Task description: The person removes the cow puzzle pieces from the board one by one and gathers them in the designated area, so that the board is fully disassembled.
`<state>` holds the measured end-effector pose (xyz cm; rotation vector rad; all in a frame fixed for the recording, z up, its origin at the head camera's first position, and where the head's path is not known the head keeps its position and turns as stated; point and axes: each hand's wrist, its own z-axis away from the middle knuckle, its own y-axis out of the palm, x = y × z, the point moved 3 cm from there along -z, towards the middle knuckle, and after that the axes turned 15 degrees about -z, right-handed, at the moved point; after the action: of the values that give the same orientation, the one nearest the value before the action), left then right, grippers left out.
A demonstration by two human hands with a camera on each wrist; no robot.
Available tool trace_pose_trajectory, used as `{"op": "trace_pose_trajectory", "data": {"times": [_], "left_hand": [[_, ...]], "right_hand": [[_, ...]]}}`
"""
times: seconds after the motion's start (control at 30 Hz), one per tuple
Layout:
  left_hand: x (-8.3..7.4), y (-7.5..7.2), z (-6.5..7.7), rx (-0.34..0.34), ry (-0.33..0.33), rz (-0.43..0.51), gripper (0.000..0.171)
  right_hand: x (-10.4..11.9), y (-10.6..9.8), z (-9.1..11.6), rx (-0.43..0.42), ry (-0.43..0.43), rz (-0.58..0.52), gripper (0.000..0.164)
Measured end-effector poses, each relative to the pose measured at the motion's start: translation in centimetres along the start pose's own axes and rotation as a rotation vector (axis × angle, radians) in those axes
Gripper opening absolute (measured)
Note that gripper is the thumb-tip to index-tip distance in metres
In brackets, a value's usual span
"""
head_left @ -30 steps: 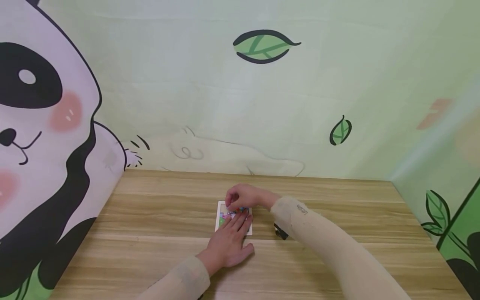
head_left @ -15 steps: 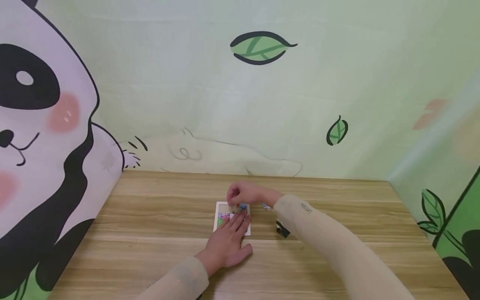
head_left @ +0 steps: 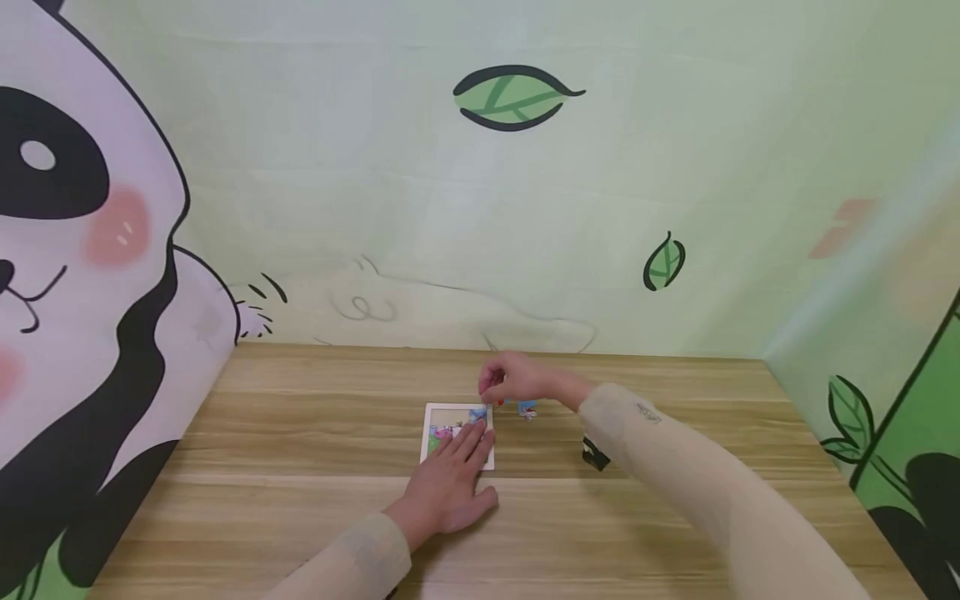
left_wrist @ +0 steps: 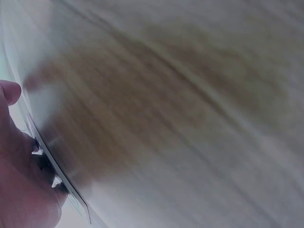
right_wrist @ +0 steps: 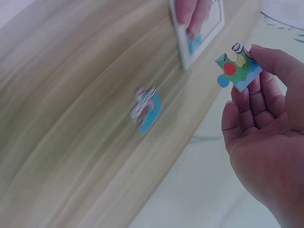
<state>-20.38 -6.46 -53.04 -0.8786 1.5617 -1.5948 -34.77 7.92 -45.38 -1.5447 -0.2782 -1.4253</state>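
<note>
Between thumb and fingers, my right hand (head_left: 513, 379) pinches a puzzle piece (right_wrist: 239, 67), green and blue with a red spot, held up off the table. A white-framed jigsaw puzzle (head_left: 427, 425) lies flat on the wooden table, partly filled with a colourful picture. My left hand (head_left: 453, 475) rests on it with straight fingers, hiding its lower right part. To the right of the frame lies a loose puzzle piece (head_left: 527, 409), blue and white, also visible in the right wrist view. The left wrist view shows the left hand (left_wrist: 26, 175) at the frame's edge (left_wrist: 61, 173).
A small black-and-white object (head_left: 596, 454) lies on the wooden table (head_left: 300, 467) beside the right sleeve. Behind the table's far edge stands a pale green wall cloth (head_left: 375, 167) with a panda and leaves printed on it.
My right hand has moved right, from over the frame to past its upper right corner, carrying the puzzle piece. The loose blue and white piece has come into view. The left hand stays on the frame.
</note>
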Motion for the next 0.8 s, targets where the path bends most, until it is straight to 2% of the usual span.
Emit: {"op": "trace_pose_trajectory", "data": {"times": [0.37,0.8], "left_hand": [[-0.2,-0.7,0.2,-0.003,0.011,0.015,0.079],[-0.3,-1.1,0.3,0.0,0.007,0.008,0.078]], "right_hand": [[-1.5,-2.3,3.0,-0.027,0.061,0.069,0.004],[-3.2,-3.8,5.2,-0.049,0.107,0.088,0.004]]}}
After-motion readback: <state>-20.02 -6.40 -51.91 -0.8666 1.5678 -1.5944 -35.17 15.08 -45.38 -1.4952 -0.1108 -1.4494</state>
